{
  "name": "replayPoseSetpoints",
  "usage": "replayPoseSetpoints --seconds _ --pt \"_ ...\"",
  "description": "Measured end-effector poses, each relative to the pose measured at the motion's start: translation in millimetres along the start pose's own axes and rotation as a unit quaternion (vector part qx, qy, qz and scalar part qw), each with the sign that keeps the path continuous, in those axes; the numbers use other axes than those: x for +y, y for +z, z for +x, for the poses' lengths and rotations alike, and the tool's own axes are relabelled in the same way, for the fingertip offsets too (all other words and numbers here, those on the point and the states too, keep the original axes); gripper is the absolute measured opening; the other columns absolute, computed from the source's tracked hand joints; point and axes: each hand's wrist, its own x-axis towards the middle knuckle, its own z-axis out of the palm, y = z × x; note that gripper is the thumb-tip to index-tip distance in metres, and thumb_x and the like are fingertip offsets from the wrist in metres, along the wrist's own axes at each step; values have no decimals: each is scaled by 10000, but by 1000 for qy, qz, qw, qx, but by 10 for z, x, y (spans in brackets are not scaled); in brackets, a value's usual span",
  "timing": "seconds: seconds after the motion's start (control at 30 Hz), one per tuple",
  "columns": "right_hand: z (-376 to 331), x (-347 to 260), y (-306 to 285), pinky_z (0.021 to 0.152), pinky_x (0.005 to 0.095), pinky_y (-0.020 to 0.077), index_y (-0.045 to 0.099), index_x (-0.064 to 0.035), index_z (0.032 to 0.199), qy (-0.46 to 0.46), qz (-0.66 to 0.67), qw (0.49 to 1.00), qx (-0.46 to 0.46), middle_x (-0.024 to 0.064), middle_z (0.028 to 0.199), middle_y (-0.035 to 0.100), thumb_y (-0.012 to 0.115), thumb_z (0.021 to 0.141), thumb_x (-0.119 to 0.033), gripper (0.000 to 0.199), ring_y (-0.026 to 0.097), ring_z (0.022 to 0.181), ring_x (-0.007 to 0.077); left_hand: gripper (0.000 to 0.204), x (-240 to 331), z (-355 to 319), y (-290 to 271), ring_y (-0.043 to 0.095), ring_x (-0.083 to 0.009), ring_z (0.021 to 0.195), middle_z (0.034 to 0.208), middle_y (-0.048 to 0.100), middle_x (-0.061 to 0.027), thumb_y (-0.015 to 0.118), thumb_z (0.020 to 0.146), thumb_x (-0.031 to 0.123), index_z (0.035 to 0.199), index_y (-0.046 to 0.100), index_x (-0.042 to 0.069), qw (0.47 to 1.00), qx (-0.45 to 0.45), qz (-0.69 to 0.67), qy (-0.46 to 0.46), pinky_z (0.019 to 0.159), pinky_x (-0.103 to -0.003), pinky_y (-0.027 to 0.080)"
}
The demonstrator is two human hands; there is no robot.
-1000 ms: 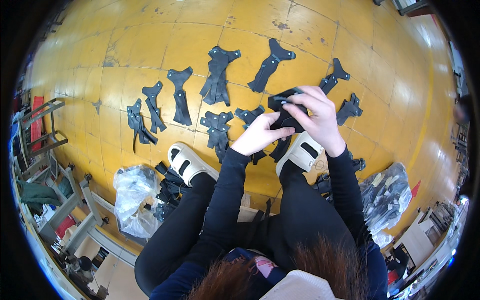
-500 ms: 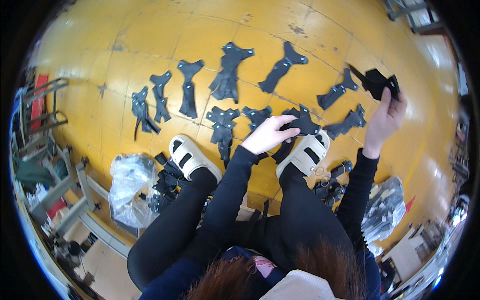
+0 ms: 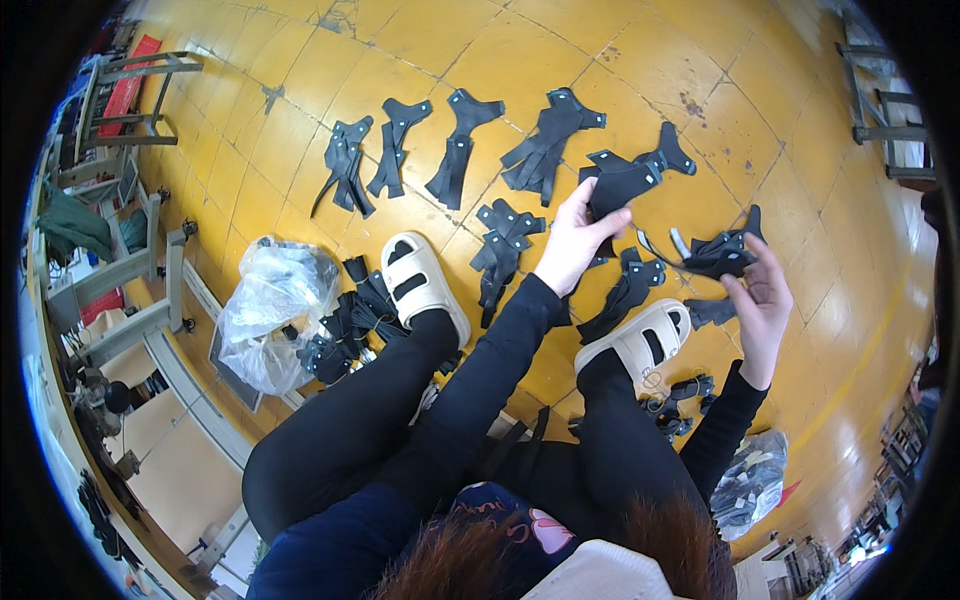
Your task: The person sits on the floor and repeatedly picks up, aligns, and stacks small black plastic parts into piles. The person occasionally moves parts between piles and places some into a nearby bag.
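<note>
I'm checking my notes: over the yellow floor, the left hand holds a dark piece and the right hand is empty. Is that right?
Not quite: the right hand isn't empty. The head view shows it holding a dark piece. The rest stands: the left hand holds another dark piece over the yellow floor.

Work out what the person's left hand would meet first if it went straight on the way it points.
Past its held black piece, the left hand with that piece would probably meet the forked black piece on the yellow floor; depth is unclear, so it might pass above.
</note>
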Motion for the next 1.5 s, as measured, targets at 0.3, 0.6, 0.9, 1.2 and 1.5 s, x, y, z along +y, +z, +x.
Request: replayPoseSetpoints --seconds 0.3,0.6,0.9,1.2,1.5 --pt "102 -82 47 747 180 437 476 20 1293 1 155 987 45 22 961 600 597 806 95 508 564 876 69 344 -160 -71 152 486 -50 675 983 655 -60 492 982 219 1265 424 36 984 -164 48 -59 621 -193 423" --pt "210 363 -215 766 221 476 417 -2 1337 49 248 945 208 59 1012 588 586 854 57 515 593 910 113 381 -139 -155 237 554 -60 795 874 664 -24 590 916 122 1250 474 -19 971 -221 64 -67 719 -218 442" --pt "208 353 -177 795 242 475 401 11 1339 52 206 951 225 63 1027 598 575 867 45 505 584 922 111 242 -275 -27 0 503 -50 670 916 664 -15 528 928 157 1150 524 60 991 -30 109 -73 616 -196 419" --pt "211 400 -155 823 242 461 528 12 1196 54 190 958 207 54 1007 613 590 843 56 361 584 916 115 366 -177 24 -53 535 -90 871 1054 634 -32 575 896 81 1244 463 79 999 -1 38 -7 790 -246 426" --pt "93 247 130 774 223 462 576 -16 1136 79 311 945 58 28 990 623 582 815 95 340 591 872 99 383 -224 -89 136 533 -120 1086 1153 624 -90 506 964 152 1316 404 39 983 -167 45 -55 950 -274 391"
